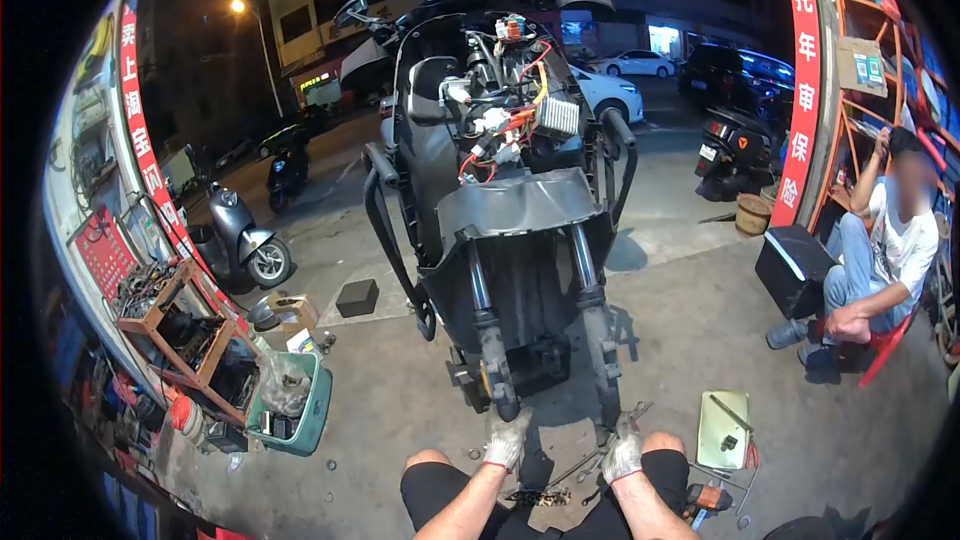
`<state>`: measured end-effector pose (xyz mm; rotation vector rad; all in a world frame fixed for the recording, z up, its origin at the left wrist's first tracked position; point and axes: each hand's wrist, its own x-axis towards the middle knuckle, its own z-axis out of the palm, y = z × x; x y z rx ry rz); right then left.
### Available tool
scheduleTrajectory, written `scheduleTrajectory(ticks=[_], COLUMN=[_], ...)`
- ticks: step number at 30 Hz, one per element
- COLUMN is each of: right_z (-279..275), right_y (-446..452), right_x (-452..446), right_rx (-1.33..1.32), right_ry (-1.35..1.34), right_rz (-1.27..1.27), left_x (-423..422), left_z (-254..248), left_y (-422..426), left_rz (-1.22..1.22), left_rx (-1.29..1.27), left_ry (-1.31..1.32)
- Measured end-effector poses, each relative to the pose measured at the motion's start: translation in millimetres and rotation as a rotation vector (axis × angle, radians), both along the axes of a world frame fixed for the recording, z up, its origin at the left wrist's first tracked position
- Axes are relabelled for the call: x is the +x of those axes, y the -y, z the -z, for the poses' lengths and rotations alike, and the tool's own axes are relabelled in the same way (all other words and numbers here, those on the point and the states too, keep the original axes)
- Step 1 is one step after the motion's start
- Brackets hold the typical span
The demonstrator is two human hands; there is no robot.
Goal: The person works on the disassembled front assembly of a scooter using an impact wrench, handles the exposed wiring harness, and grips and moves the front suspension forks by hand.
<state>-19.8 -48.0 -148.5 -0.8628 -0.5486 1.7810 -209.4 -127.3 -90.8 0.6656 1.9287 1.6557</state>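
A partly stripped scooter (520,200) stands in front of me with its front wheel off and wiring exposed. My left hand (507,440), in a whitish glove, is closed around the lower end of the left fork leg (493,360). Just below the right fork leg (600,360) is my right hand (624,450), also gloved. Its fingers are closed, and a slim metal tool like a wrench (641,408) sticks out above them. Between my knees, a long metal rod (580,465) and a dark chain-like piece (540,497) lie on the ground.
At right are a tray (711,440) with small parts, a power drill (708,500) and pliers (752,455). A green bin (318,410) and a wooden rack (190,340) stand left. A person (890,250) sits beside a black box (793,265). Parked scooters (240,230) stand behind.
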Motion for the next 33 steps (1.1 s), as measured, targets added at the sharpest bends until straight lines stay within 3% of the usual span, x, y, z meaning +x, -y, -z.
scheduleTrajectory(ticks=[5,8,11,33], right_z=[5,1,-2,-17], right_y=[-11,-17,-19,-7], right_x=[0,4,3,-1], right_rx=[-0.020,-0.029,-0.007,-0.014], right_ry=[-0.174,-0.151,-0.156,0.023], right_rz=[-0.085,-0.171,-0.193,-0.087], left_x=[0,1,10,0], left_z=[15,18,-14,7], left_y=[-3,-2,8,2], left_rz=[-0.045,-0.047,-0.036,0.019], left_rx=[0.095,0.066,0.057,0.115], left_ry=[-0.137,-0.147,-0.166,-0.145])
